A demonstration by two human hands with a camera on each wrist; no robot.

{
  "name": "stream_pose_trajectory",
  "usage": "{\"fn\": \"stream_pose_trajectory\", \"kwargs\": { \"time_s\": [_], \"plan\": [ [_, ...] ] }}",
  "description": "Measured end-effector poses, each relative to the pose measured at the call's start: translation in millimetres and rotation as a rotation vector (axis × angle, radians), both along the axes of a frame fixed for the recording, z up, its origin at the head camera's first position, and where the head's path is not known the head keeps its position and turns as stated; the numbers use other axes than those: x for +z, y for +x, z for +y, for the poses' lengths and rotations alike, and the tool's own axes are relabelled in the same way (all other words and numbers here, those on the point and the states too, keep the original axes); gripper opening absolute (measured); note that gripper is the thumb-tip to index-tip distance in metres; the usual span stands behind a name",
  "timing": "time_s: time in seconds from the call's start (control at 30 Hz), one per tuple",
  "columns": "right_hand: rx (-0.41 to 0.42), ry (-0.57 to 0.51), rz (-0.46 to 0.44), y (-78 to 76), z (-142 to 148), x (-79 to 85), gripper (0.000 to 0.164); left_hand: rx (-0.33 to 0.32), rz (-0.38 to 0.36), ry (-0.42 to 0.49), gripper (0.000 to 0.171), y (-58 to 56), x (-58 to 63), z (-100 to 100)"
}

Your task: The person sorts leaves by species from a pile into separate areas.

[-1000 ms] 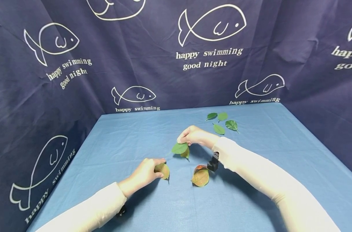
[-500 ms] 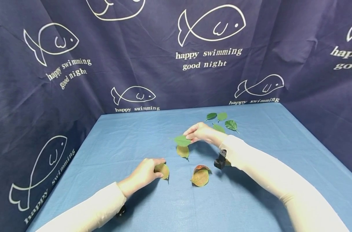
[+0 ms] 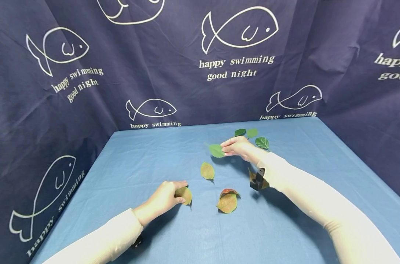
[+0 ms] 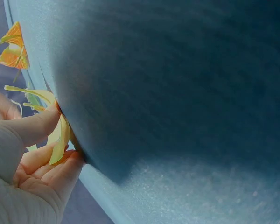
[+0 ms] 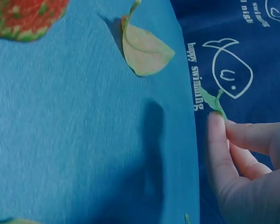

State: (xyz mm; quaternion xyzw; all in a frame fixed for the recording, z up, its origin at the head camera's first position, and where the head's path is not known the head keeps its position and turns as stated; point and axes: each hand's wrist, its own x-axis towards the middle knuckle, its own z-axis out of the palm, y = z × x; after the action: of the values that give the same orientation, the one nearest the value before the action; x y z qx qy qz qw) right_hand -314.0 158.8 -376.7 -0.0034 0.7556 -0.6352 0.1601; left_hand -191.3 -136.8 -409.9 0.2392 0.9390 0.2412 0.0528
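My left hand (image 3: 163,200) grips a yellow leaf (image 3: 185,195) low over the blue cloth, thumb and fingers on its edges; in the left wrist view the curled yellow leaf (image 4: 63,137) lies between them. Farther back, my right hand (image 3: 242,148) pinches a green leaf (image 3: 216,150) by its right end, its stem pointing left. The right wrist view shows that green leaf (image 5: 213,101) edge-on at the fingertips. A yellow leaf (image 3: 207,171) rests on the cloth in front of it. Nearer me, a yellow-orange leaf (image 3: 227,203) overlaps a reddish leaf (image 3: 230,191).
Beyond my right hand lie a dark green leaf (image 3: 240,132), a light green leaf (image 3: 252,132) and a striped green leaf (image 3: 262,142). A brownish leaf (image 3: 251,175) is partly hidden by the right wrist camera (image 3: 258,180). Dark blue fish-print curtains (image 3: 186,66) border the blue table (image 3: 147,154).
My right hand has carried the green leaf back and to the right, uncovering the yellow leaf beneath. A brownish leaf has come into view by the right wrist. My left hand stays put.
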Motion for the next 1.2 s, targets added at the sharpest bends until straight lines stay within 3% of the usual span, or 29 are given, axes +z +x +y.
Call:
{"fn": "stream_pose_trajectory", "kwargs": {
  "time_s": [0.7,1.2],
  "plan": [
    [-0.203,-0.007,-0.022,-11.9,40,-19.0,0.043,-0.012,-0.001,0.004,0.050,-1.2,-0.8,-3],
    [-0.289,0.019,-0.042,-15.2,45,-25.4,0.043,-0.014,0.001,0.011,0.049,-0.3,-2.7,-2]
  ]
}}
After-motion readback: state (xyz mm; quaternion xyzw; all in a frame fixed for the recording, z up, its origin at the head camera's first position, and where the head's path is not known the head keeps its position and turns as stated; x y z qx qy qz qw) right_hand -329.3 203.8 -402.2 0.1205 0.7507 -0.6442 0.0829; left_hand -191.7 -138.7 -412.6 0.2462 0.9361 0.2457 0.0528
